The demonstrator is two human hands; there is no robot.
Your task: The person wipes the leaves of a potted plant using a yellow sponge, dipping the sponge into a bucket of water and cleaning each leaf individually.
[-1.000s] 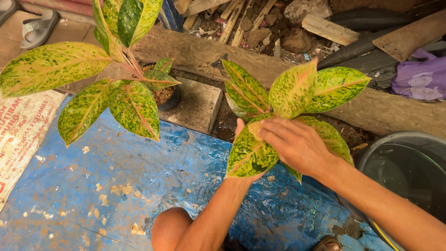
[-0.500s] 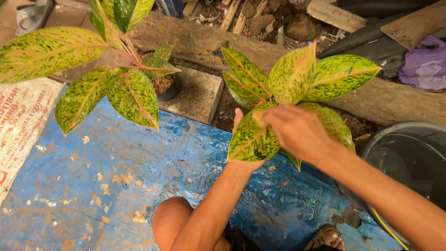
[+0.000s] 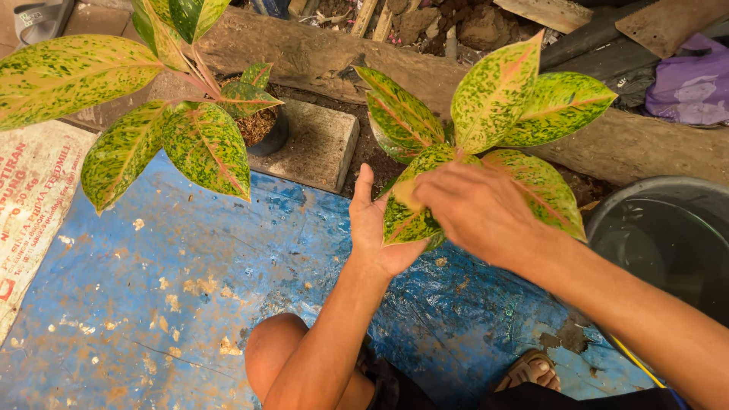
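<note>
My left hand is up with the palm open and the thumb pointing straight up, cupped under a speckled green-and-yellow leaf of the plant I've got in front of me. My right hand comes in over the top, fingers spread loosely across the middle of the plant where the leaves meet, covering the stem so I can't tell exactly what it grips underneath. Between the two hands, the lowest leaf is pressed flat against my left palm. The plant sits above the far edge of the blue tarp, which is worn, flecked with bare patches and lying on the ground under my knee. Its pink-veined leaves fan out upward and to the right. Off by the tarp's far left corner stands a second plant of the same kind, rooted in a small dark pot that rests just beside a concrete block. A long rough log runs along beyond the tarp's far edge. At the right edge, a dark bucket sits near my right forearm. A printed white sack lies along the left edge. My sandalled foot shows at the near edge.
</note>
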